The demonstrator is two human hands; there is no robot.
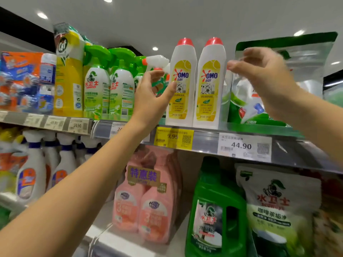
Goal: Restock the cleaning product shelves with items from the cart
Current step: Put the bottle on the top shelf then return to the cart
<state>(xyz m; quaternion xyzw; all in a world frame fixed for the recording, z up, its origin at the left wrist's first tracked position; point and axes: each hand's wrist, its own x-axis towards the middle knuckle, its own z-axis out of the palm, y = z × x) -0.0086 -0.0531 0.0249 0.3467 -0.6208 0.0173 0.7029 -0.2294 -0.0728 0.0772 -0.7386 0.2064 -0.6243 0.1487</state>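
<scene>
Two white OMO bottles with red caps and yellow labels stand side by side on the upper shelf (204,135), the left bottle (181,84) and the right bottle (210,84). My left hand (152,97) is raised just left of the left bottle, fingers apart, thumb near its label, holding nothing. My right hand (259,75) hovers to the right of the right bottle, fingers spread and blurred, in front of a green and silver pouch (274,89). The cart is out of view.
Green spray bottles (109,86) and a yellow Cif pack (68,75) fill the upper shelf to the left. Below stand white spray bottles (33,167), pink twin packs (146,206), a green jug (217,210) and a white pouch (278,210). Price tags line the shelf edge.
</scene>
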